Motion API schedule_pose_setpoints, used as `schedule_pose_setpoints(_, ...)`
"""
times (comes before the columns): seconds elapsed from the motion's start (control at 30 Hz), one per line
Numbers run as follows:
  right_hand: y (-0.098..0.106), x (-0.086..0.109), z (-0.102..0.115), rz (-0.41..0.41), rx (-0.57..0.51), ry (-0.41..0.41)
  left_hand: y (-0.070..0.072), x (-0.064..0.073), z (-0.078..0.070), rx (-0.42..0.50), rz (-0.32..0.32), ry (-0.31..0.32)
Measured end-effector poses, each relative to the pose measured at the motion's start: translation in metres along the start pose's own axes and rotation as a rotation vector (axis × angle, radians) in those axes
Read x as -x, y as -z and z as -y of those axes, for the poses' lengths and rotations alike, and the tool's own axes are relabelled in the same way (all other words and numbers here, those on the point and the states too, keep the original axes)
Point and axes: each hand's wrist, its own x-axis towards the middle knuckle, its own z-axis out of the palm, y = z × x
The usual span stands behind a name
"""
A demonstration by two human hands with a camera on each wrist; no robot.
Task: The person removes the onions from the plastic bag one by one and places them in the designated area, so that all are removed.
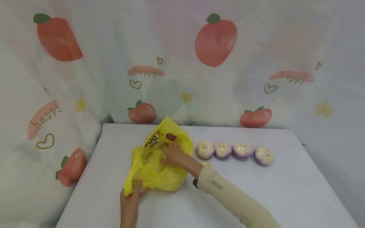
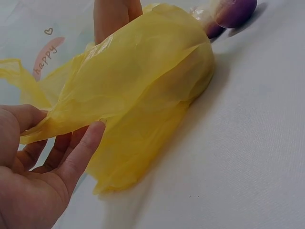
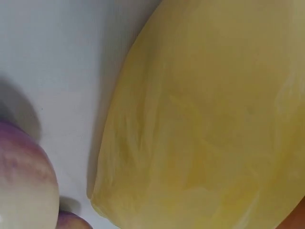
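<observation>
A yellow plastic bag (image 1: 174, 177) with dark lettering and a dark red patch lies on the table, its mouth spread toward me. My left hand (image 1: 131, 196) pinches the near edge of the bag between thumb and fingers; the left wrist view shows the thin film (image 2: 40, 126) gathered in that grip. My right hand (image 1: 173, 155) reaches into the bag's mouth, fingers spread loosely against the printed inner side. In the right wrist view the bag wall (image 3: 200, 114) covers nearly all of that hand.
Several round white-and-purple turnips (image 1: 222, 150) stand in a row right of the bag. Another turnip (image 1: 209, 165) is partly hidden behind the right forearm. A small black object (image 1: 195, 183) shows beside the right cuff. A printed cloth (image 1: 182, 79) hangs behind the white table (image 1: 285, 190).
</observation>
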Motion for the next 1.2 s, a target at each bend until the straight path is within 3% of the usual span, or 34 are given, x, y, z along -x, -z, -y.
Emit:
schedule_pose_setpoints(0.1, 0.001, -0.003, 0.002, -0.039, 0.039, -0.026, 0.001, 0.000, 0.002, 0.008, 0.011, -0.026)
schedule_pose_setpoints(0.27, 0.001, -0.008, 0.005, -0.142, 0.120, -0.067, -0.005, 0.021, -0.031, 0.025, 0.049, -0.080)
schedule_pose_setpoints(0.33, 0.000, -0.011, 0.007, -0.207, 0.167, -0.083, -0.008, 0.031, -0.047, 0.021, 0.048, -0.073)
schedule_pose_setpoints(0.47, 0.001, -0.017, 0.006, -0.293, 0.275, -0.118, -0.009, 0.038, -0.062, 0.010, 0.054, -0.031)
schedule_pose_setpoints(0.6, 0.001, -0.025, 0.001, -0.285, 0.344, -0.141, -0.009, 0.038, -0.066, -0.004, 0.060, 0.007)
schedule_pose_setpoints(0.7, 0.001, -0.030, 0.000, -0.288, 0.371, -0.147, -0.007, 0.034, -0.057, -0.021, 0.051, -0.007)
schedule_pose_setpoints(0.83, -0.001, -0.034, 0.002, -0.397, 0.375, -0.069, -0.007, 0.031, -0.049, -0.027, 0.043, -0.035)
schedule_pose_setpoints(0.93, -0.003, -0.038, 0.003, -0.451, 0.321, 0.061, -0.009, 0.034, -0.058, -0.028, 0.047, -0.003)
schedule_pose_setpoints(1.07, -0.008, -0.044, -0.001, -0.405, 0.301, 0.239, -0.011, 0.037, -0.067, -0.026, 0.055, 0.040)
schedule_pose_setpoints(1.2, -0.013, -0.049, -0.006, -0.372, 0.482, 0.309, -0.012, 0.038, -0.068, -0.020, 0.069, 0.046)
